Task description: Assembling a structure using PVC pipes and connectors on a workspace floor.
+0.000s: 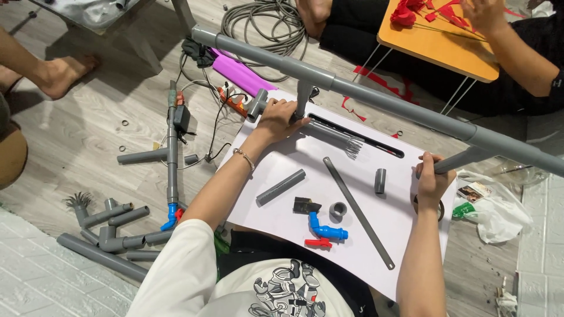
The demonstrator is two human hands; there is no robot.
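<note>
A long grey plastic pipe assembly (376,97) runs diagonally above a white board (282,158). My left hand (276,117) grips the short downward branch under its T-fitting, next to a grey elbow piece (257,104). My right hand (432,176) is closed around a second branch pipe near the board's right edge. On the board lie a short grey pipe (281,186), a thin saw blade (358,212), a small grey coupling (380,180), a grey ring fitting (338,209), a blue valve with a red handle (326,233) and a dark brush (306,205).
Several grey pipe pieces and joined fittings (111,229) lie on the wooden floor at left, with a long pipe and blue valve (171,170). A coiled grey cable (264,20) and a purple object (238,71) sit behind. Other people sit nearby; an orange table (435,44) stands upper right.
</note>
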